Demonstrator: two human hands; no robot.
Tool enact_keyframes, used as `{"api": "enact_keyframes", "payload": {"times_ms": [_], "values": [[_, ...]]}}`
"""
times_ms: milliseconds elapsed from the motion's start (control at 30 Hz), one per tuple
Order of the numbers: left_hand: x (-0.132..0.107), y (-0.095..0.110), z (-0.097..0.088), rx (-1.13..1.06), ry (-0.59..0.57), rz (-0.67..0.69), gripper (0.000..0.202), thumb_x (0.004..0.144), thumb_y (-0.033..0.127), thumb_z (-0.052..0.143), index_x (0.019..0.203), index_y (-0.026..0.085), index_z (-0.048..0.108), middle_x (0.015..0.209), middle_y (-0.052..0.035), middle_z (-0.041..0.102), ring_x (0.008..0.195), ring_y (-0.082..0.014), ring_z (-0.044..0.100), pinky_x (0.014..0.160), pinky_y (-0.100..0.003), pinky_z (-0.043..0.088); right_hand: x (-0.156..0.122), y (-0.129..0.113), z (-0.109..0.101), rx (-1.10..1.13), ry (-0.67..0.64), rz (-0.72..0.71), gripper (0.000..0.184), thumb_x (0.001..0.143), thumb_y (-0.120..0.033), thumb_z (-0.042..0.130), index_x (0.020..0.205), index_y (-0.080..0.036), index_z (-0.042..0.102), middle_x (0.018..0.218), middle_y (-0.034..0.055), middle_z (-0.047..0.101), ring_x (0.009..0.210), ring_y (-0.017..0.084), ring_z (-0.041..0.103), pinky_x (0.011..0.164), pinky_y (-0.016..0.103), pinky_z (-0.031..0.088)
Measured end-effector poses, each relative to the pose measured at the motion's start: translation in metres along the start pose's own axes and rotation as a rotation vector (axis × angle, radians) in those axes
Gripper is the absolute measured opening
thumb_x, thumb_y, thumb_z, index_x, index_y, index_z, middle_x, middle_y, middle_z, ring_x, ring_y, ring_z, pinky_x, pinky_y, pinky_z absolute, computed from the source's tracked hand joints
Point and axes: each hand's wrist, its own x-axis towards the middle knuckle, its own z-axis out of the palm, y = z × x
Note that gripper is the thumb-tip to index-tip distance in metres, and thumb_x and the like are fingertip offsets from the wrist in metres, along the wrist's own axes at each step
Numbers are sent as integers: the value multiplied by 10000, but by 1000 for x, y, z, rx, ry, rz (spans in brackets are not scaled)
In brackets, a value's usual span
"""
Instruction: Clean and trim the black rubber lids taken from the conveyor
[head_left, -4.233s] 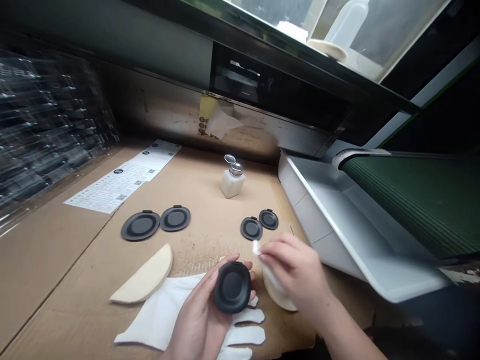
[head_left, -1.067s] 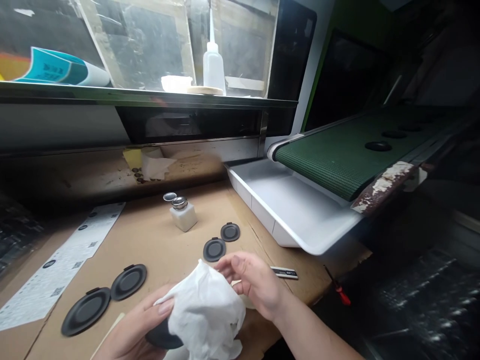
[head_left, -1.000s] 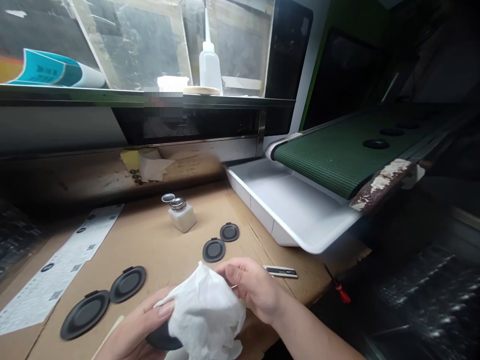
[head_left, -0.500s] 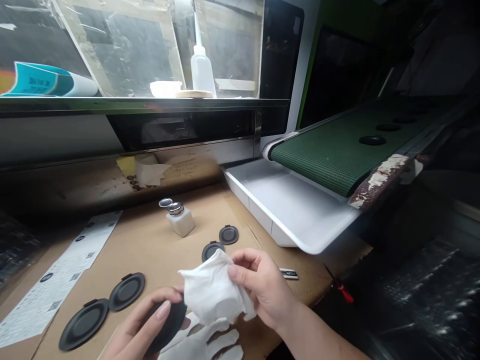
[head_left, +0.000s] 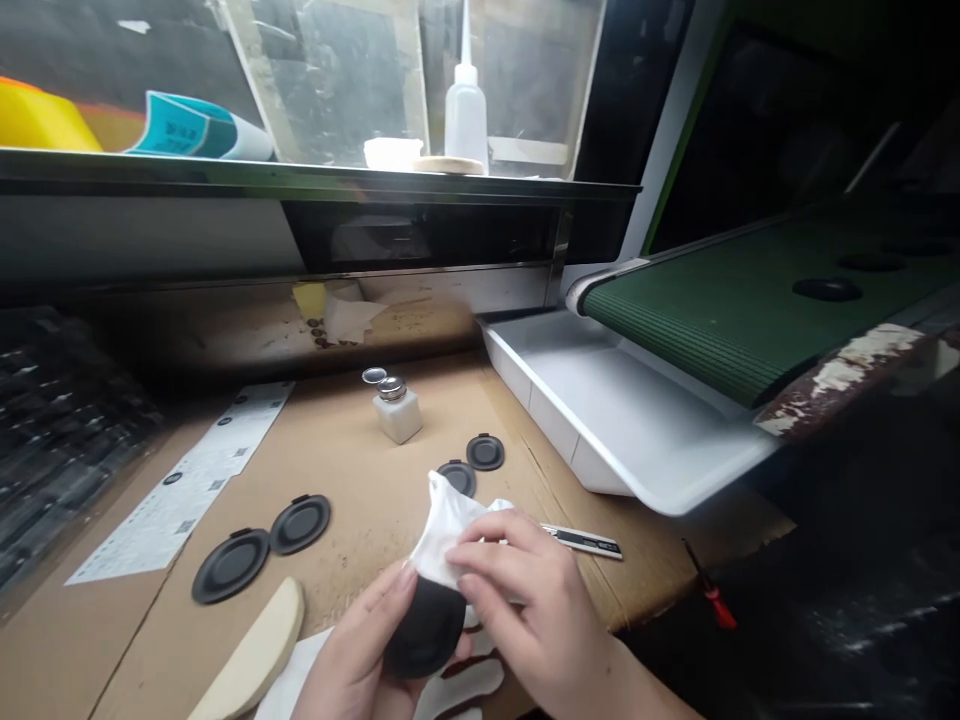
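My left hand (head_left: 358, 660) grips a black oval rubber cap (head_left: 426, 630) low in the view, thumb on its upper edge. My right hand (head_left: 536, 620) presses a crumpled white cloth (head_left: 448, 525) against the top of that cap, fingers curled over the cloth. Both hands hover above a white glove (head_left: 465, 685) lying on the cardboard-covered bench (head_left: 352, 470).
Two large black caps (head_left: 259, 545) and two small ones (head_left: 472, 465) lie on the bench, with a small white dispenser bottle (head_left: 397, 408), a label sheet (head_left: 187, 485), a cream pad (head_left: 251, 655) and a thin strip (head_left: 585, 540). A white tray (head_left: 637, 420) and a green conveyor belt (head_left: 750, 310) stand at right.
The view has swung from the bench to take in the belt. My right hand has brought the cloth down onto the cap, which my left hand has kept holding.
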Motion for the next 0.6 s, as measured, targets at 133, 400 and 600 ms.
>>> {"api": "enact_keyframes", "payload": {"times_ms": [133, 400, 600], "values": [[5, 2, -8, 7, 3, -20, 152, 768, 268, 605, 773, 155, 706, 771, -59, 645, 686, -174, 547, 569, -299, 499, -2, 11, -5, 169, -51, 88, 178, 844, -194, 518, 922, -228, 674, 966, 38, 627, 899, 153, 581, 813, 264, 463], [13, 6, -23, 85, -207, -57, 234, 823, 273, 522, 828, 119, 697, 780, -91, 640, 738, -206, 549, 553, -301, 466, 13, 52, -1, 357, -48, 359, 439, 807, -369, 595, 1222, -247, 517, 1184, 66, 562, 1104, 217, 494, 929, 360, 381], [12, 8, -24, 91, -208, -40, 251, 824, 281, 507, 806, 110, 690, 740, -97, 639, 698, -200, 558, 524, -282, 457, 26, 57, 7, 671, -223, 461, 272, 775, -430, 617, 791, -159, 590, 768, 11, 592, 726, 135, 550, 661, 240, 418]]}}
